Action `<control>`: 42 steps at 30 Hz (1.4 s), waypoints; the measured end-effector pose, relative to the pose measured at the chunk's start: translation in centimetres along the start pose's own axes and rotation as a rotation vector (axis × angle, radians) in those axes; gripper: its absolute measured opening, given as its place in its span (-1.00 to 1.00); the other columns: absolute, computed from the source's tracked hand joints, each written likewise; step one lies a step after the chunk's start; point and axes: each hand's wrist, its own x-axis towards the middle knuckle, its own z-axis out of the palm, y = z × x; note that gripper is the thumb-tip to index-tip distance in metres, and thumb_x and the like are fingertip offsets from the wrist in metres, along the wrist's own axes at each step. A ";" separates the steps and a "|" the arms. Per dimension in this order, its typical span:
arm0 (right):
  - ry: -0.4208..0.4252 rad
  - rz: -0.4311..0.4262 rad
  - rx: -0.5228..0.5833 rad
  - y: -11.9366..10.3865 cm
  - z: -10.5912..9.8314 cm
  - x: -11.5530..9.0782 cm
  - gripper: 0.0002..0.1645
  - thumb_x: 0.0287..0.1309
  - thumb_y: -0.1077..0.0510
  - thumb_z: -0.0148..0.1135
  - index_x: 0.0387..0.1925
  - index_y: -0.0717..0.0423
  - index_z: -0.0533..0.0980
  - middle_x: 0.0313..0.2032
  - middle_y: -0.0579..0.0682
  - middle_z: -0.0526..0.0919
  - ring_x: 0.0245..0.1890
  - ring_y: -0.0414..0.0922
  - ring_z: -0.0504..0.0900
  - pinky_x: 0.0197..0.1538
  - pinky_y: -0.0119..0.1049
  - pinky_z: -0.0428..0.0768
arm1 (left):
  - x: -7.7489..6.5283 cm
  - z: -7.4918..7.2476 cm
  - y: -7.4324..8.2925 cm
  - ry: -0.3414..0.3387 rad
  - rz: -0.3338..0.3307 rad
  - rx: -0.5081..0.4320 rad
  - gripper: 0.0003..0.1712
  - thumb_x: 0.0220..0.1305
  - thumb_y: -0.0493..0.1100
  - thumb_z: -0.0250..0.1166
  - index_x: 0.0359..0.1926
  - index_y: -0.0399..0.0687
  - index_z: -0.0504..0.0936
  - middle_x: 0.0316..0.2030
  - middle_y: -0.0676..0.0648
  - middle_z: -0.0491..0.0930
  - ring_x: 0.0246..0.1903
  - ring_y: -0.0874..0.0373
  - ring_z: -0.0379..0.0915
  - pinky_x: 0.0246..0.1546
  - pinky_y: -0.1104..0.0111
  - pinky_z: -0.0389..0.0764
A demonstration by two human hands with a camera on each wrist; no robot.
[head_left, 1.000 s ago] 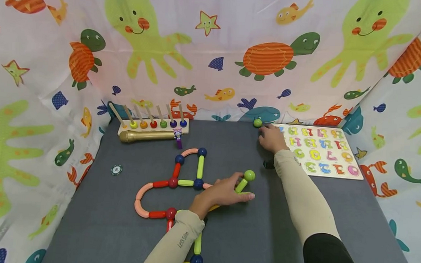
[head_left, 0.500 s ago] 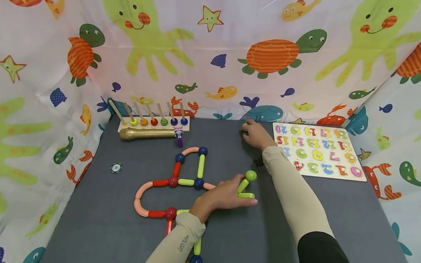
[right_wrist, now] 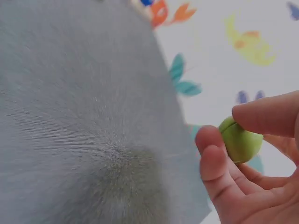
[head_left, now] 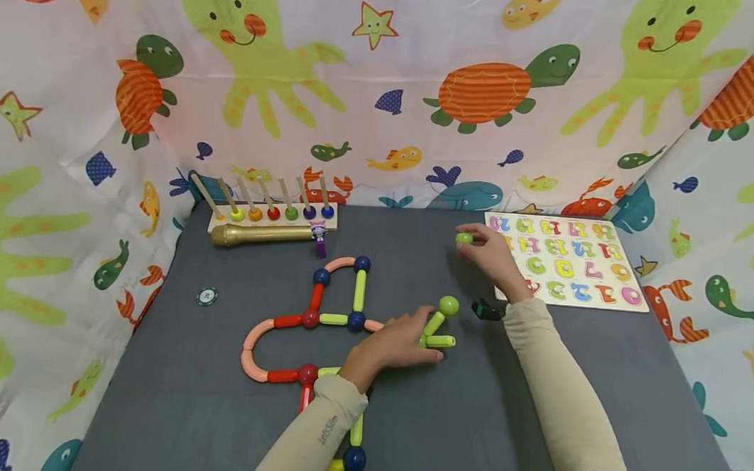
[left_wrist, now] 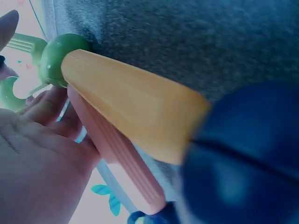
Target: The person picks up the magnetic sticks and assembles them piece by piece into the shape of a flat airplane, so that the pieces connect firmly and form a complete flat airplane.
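Magnetic sticks and balls are joined into a figure (head_left: 310,319) on the table. My left hand (head_left: 393,346) is at its right end, with fingers and thumb around the green magnetic ball (left_wrist: 63,58) where a yellow-orange stick (left_wrist: 135,105) and a pink stick (left_wrist: 119,158) meet. Beyond the fingers two light green sticks (head_left: 440,341) stick out, one tipped with a green ball (head_left: 448,305). My right hand (head_left: 492,256) pinches a loose green magnetic ball (right_wrist: 240,140) between thumb and fingers, above the table's far side. The left forearm hides part of the figure.
A number puzzle board (head_left: 567,263) lies at the right, partly behind the right hand. At the back left stand a peg board with coloured rings (head_left: 274,214), a gold microphone (head_left: 262,234) and a small purple figurine (head_left: 318,238). A round chip (head_left: 207,296) lies left.
My right hand reached left to the green ball by the back edge, took hold of it, and has come back rightward and nearer with it. The left hand has stayed nearly in place.
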 end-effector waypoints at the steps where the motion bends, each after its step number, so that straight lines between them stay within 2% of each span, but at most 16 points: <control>1: 0.008 -0.002 0.026 -0.3 -0.2 -1.2 -0.51 0.49 0.23 0.28 0.36 0.29 0.53 0.06 0.37 0.66 -0.15 -0.06 0.75 -0.12 -0.34 0.67 | 0.2 0.1 0.1 0.005 0.001 0.021 0.02 0.43 0.15 0.44 0.68 -0.04 0.12 0.12 0.00 0.53 0.08 0.06 0.44 0.24 0.05 0.39; 4: 0.039 -0.005 0.077 -0.6 -0.6 -5.1 -0.47 0.49 0.21 0.31 0.39 0.27 0.50 0.10 0.35 0.62 -0.17 -0.16 0.75 -0.11 -0.35 0.68 | 0.5 0.4 0.6 0.017 0.002 0.094 -0.03 0.41 0.15 0.47 0.62 -0.11 0.23 0.02 0.01 0.52 -0.01 0.07 0.43 0.17 0.07 0.39; 9: 0.079 -0.038 0.093 -1.1 0.2 -11.3 -0.46 0.48 0.25 0.34 0.38 0.30 0.47 0.05 0.34 0.65 -0.23 -0.18 0.73 -0.19 -0.37 0.67 | 0.6 0.7 1.4 0.043 -0.012 0.195 -0.12 0.37 0.16 0.50 0.49 -0.14 0.36 -0.08 0.03 0.49 -0.10 0.09 0.38 0.02 0.14 0.38; 13: 0.087 -0.093 0.033 -1.2 1.9 -15.0 -0.50 0.41 0.25 0.42 0.29 0.27 0.52 -0.11 0.22 0.69 -0.33 -0.18 0.66 -0.27 -0.41 0.61 | 0.5 0.9 1.7 0.086 -0.043 0.228 -0.18 0.37 0.15 0.50 0.44 -0.13 0.40 -0.09 0.02 0.51 -0.12 0.08 0.38 0.00 0.15 0.39; 17: 0.110 -0.139 -0.069 -0.8 3.4 -17.4 -0.54 0.34 0.24 0.49 0.20 0.24 0.57 -0.33 0.06 0.66 -0.44 -0.18 0.59 -0.39 -0.37 0.53 | 0.7 1.2 1.8 0.118 -0.058 0.227 -0.25 0.40 0.10 0.48 0.41 -0.14 0.41 -0.12 0.01 0.52 -0.16 0.07 0.38 -0.02 0.15 0.39; 20: 0.123 -0.171 -0.124 -0.5 4.3 -18.3 -0.55 0.30 0.26 0.52 0.17 0.23 0.61 -0.36 -0.02 0.67 -0.45 -0.20 0.60 -0.39 -0.35 0.54 | 0.9 1.4 1.9 0.131 -0.056 0.222 -0.28 0.43 0.08 0.45 0.41 -0.15 0.41 -0.11 0.00 0.54 -0.16 0.07 0.39 -0.01 0.14 0.39; 27: 0.145 -0.226 -0.179 0.0 5.3 -18.7 -0.54 0.26 0.24 0.56 0.15 0.23 0.64 -0.37 -0.04 0.66 -0.43 -0.18 0.62 -0.34 -0.35 0.58 | 0.8 1.8 2.0 0.145 -0.072 0.185 -0.40 0.45 0.05 0.44 0.32 -0.11 0.47 -0.09 0.00 0.56 -0.13 0.06 0.40 0.02 0.13 0.40; 31: 0.148 -0.197 -0.172 0.2 5.3 -19.1 -0.50 0.24 0.26 0.56 0.18 0.26 0.62 -0.33 -0.03 0.68 -0.41 -0.18 0.63 -0.32 -0.35 0.59 | 0.8 1.9 2.0 0.141 -0.061 0.182 -0.47 0.45 0.05 0.44 0.26 -0.07 0.51 -0.04 0.01 0.59 -0.10 0.07 0.42 0.05 0.14 0.41; 35: 0.129 -0.168 -0.147 0.4 5.0 -19.4 -0.47 0.27 0.25 0.54 0.23 0.25 0.60 -0.16 0.07 0.75 -0.36 -0.16 0.67 -0.30 -0.35 0.62 | 0.8 1.9 2.0 0.138 -0.057 0.186 -0.46 0.43 0.05 0.46 0.26 -0.06 0.52 0.00 0.01 0.60 -0.08 0.06 0.42 0.08 0.14 0.42; 39: 0.106 -0.122 -0.104 0.7 4.7 -19.7 -0.49 0.39 0.18 0.47 0.28 0.23 0.58 0.00 0.15 0.75 -0.29 -0.09 0.74 -0.27 -0.33 0.65 | 0.7 1.8 2.0 0.140 -0.038 0.195 -0.43 0.42 0.05 0.46 0.31 -0.05 0.51 0.02 0.01 0.61 -0.09 0.07 0.42 0.06 0.14 0.41; 42: 0.114 -0.054 -0.051 0.7 4.3 -19.9 -0.56 0.53 0.08 0.33 0.29 0.21 0.58 -0.03 0.15 0.76 -0.26 0.01 0.78 -0.26 -0.32 0.66 | 0.6 1.6 1.7 0.125 -0.011 0.179 -0.37 0.40 0.07 0.48 0.35 -0.05 0.51 0.06 -0.01 0.62 -0.08 0.07 0.41 0.06 0.13 0.40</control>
